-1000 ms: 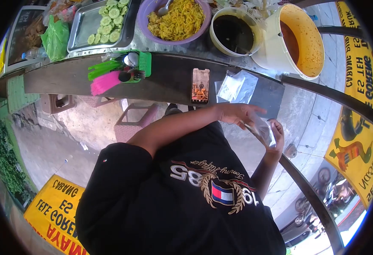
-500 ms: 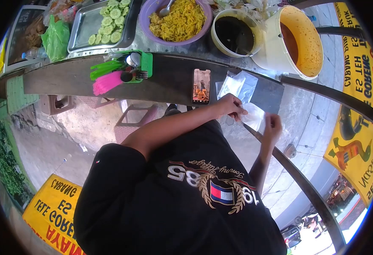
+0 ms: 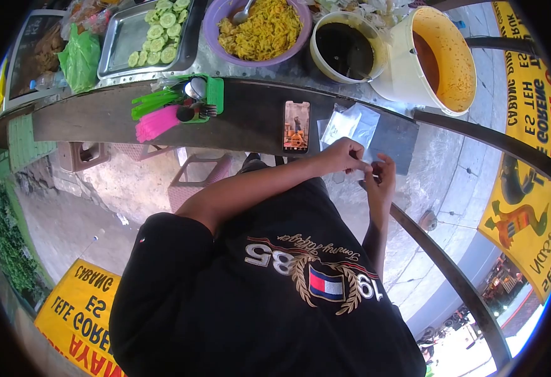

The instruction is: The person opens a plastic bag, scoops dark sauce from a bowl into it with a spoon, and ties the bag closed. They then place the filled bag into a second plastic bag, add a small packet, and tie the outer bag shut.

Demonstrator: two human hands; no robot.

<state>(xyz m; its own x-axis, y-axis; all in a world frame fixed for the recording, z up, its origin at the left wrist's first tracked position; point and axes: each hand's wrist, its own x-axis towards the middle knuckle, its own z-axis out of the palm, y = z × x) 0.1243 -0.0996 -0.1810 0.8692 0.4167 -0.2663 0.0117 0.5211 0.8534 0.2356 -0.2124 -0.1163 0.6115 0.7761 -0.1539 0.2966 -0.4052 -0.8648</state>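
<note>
My left hand (image 3: 343,157) is closed in a pinch on a thin clear plastic bag (image 3: 367,158), which hardly shows between my fingers. Facing it, my right hand (image 3: 380,178) has its thumb and forefinger pinched at the same bag, their tips almost touching the left fingertips. Both hands are just off the near edge of the dark counter (image 3: 244,135). Behind them lies a stack of clear plastic bags (image 3: 351,125). Left of that stack, a phone (image 3: 297,125) with its screen lit rests on the counter.
A purple bowl (image 3: 212,47) of yellow rice, a tub (image 3: 322,66) of dark liquid and a tall bucket (image 3: 398,75) of orange sauce stand behind. Further left are a metal tray (image 3: 121,47) with cucumber slices and a green cutlery holder (image 3: 214,95). A dark bar (image 3: 439,251) runs at the right.
My right hand has come in towards my left and turned, its fingers now at the left fingertips. The bag, earlier spread between both hands, is now mostly hidden.
</note>
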